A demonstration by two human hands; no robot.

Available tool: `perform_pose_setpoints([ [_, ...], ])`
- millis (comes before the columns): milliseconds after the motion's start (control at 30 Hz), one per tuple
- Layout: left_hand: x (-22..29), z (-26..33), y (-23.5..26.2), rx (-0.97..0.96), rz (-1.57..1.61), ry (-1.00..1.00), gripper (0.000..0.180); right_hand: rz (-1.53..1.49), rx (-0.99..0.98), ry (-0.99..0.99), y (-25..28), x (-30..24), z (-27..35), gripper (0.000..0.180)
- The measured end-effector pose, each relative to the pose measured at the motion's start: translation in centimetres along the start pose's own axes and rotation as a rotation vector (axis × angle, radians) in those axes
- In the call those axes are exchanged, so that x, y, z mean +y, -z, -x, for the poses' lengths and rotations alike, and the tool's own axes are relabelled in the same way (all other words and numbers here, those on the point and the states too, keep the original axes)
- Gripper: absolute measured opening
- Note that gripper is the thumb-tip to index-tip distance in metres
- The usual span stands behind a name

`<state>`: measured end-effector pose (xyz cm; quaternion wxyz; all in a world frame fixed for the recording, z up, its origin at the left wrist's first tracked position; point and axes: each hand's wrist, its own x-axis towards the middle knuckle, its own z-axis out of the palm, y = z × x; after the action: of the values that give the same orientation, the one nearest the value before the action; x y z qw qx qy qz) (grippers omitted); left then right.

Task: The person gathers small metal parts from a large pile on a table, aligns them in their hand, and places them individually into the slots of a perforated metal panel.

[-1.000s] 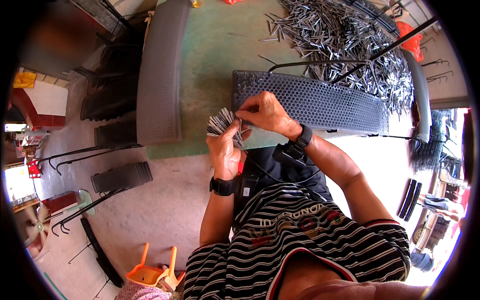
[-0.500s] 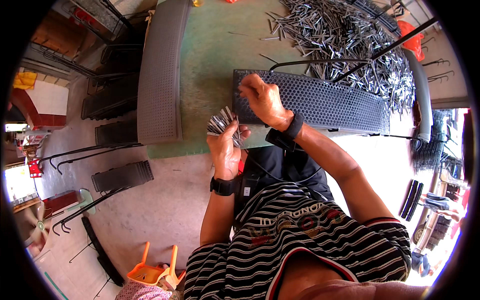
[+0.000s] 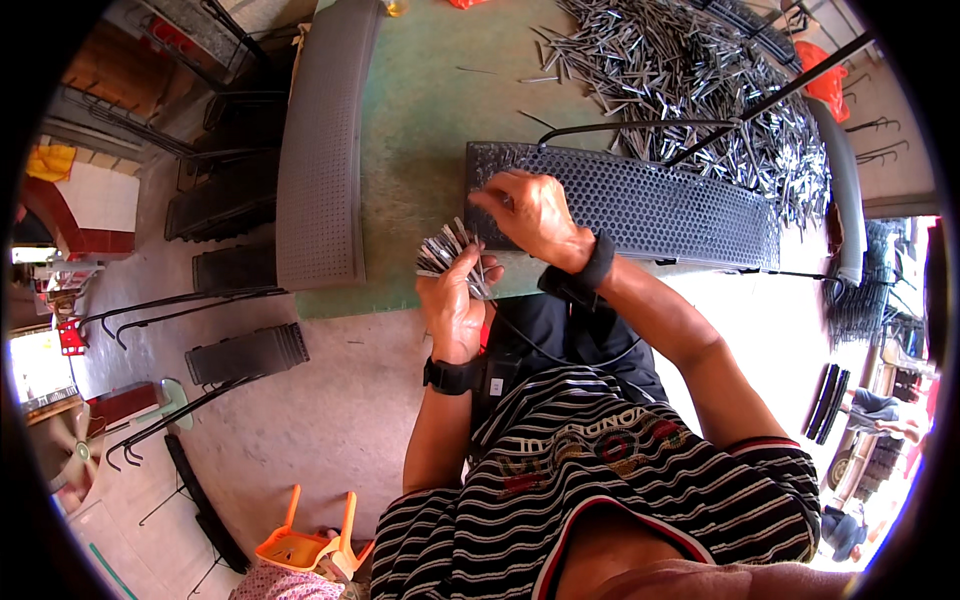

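My left hand [image 3: 455, 305] is closed round a fanned bundle of thin, flat metal strips [image 3: 440, 250], just off the near edge of the table. My right hand [image 3: 540, 215] hovers at the left end of a dark perforated panel [image 3: 660, 205], close above the bundle. Its thumb and fingers are curled together, and whatever is in them, if anything, is too small to make out. The panel has rows of round holes and lies crosswise on the green tabletop [image 3: 430, 90].
A large heap of similar loose strips [image 3: 700, 90] covers the table's far right. A black bent rod [image 3: 640, 124] runs along the panel's far edge. A long grey perforated panel [image 3: 320, 150] stands at the left, and an orange plastic stool [image 3: 300, 548] sits on the floor lower left.
My right hand has come slightly down toward the bundle, its fingers bending closer together. My left hand keeps its grip on the strips, almost in place.
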<state>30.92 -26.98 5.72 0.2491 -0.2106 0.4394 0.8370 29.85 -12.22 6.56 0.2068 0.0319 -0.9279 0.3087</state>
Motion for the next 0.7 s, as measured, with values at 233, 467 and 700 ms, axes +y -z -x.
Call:
perform_pose_setpoints([
  [233, -0.9, 0.2, -1.0, -0.051, -0.004, -0.006, 0.016, -0.546, -0.112, -0.567, 2.7, -0.7, 0.3, 0.011],
  [467, -0.8, -0.2, -0.2, -0.137, 0.075, 0.007, 0.025, -0.441, 0.231, -0.389, 1.7, 0.4, -0.7, 0.01],
  [700, -0.4, -0.2, 0.1, -0.045, 0.01, 0.042, 0.022, -0.285, 0.216, -0.194, -0.2, 2.0, -0.4, 0.009],
])
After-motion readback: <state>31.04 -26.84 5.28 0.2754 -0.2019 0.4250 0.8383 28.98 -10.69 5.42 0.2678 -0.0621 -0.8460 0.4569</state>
